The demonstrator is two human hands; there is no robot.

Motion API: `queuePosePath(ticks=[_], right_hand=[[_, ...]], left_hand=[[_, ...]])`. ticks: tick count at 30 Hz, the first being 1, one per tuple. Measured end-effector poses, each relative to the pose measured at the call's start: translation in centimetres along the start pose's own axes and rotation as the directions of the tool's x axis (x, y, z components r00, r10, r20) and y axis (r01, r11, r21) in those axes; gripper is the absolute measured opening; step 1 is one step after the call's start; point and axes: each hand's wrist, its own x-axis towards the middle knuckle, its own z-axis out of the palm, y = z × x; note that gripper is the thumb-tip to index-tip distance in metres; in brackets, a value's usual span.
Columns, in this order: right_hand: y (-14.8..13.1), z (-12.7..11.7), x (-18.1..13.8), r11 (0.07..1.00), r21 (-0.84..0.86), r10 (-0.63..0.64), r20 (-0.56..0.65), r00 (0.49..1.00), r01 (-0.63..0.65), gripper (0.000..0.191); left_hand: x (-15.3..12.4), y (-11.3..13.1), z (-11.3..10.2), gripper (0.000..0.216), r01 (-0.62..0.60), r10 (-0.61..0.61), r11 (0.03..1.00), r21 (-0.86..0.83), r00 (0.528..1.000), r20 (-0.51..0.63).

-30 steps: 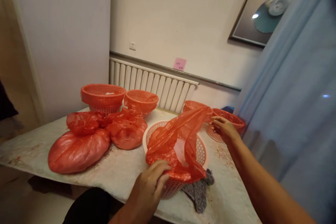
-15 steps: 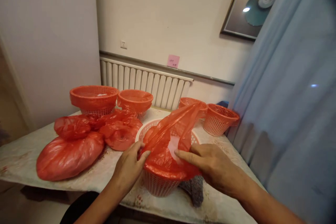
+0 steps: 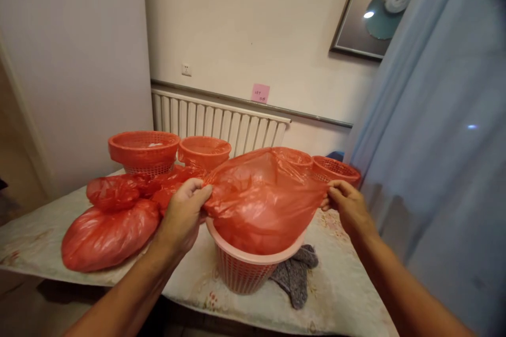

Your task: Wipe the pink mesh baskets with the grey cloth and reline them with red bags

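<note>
A red plastic bag (image 3: 261, 205) is stretched wide between my two hands, above and partly inside a pink lattice basket (image 3: 247, 271). My left hand (image 3: 185, 210) pinches the bag's left edge, while my right hand (image 3: 348, 205) grips its right edge. The front rim of the basket shows bare, and the bag hides its far rim. Beside the basket's foot, on the right, lies a dark grey knitted item (image 3: 294, 276), possibly socks.
At the left lie filled red bags (image 3: 110, 234). Red-lined baskets stand behind: a wide one (image 3: 144, 150), a smaller one (image 3: 203, 150) and one at the right (image 3: 336, 167). A blue curtain (image 3: 435, 142) borders the table's right side; a radiator (image 3: 221, 121) is behind.
The bag has come off the basket's front rim and is now raised and pulled taut sideways. My hands have moved up and apart, and more of the grey item shows.
</note>
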Motion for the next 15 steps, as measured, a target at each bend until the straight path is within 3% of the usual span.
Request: queuePosePath(ticks=[4,7,9,11,13,15], right_hand=[[2.2,-0.8,0.5,0.981,0.156,0.139,-0.125,0.982,-0.119,0.025],[4.1,-1.5,-0.2,0.982,0.136,0.148,-0.115,0.982,-0.132,0.037],[5.1,-2.1,-0.9,0.990,0.087,0.113,-0.006,0.994,-0.112,0.057],[5.7,-2.5,-1.7,0.996,-0.021,0.084,0.180,0.980,-0.082,0.068],[5.7,-2.2,-2.3,0.984,-0.177,0.087,0.343,0.935,-0.026,0.063],[5.1,-1.3,-2.6,0.952,-0.298,0.061,0.426,0.903,0.076,0.054]], left_hand=[[0.5,1.7,1.0,0.020,-0.028,0.046,0.991,-0.130,0.990,0.136],[0.7,1.0,0.2,0.023,-0.073,0.081,0.996,-0.046,0.978,0.194],[0.9,0.0,-0.8,0.037,-0.134,0.109,0.986,0.103,0.970,0.216],[1.1,-1.2,-1.9,0.053,-0.175,0.079,0.947,0.270,0.941,0.330],[1.4,-2.2,-2.5,0.055,-0.229,0.029,0.890,0.394,0.890,0.454],[1.8,-3.2,-2.3,0.044,-0.332,0.114,0.824,0.458,0.891,0.440]])
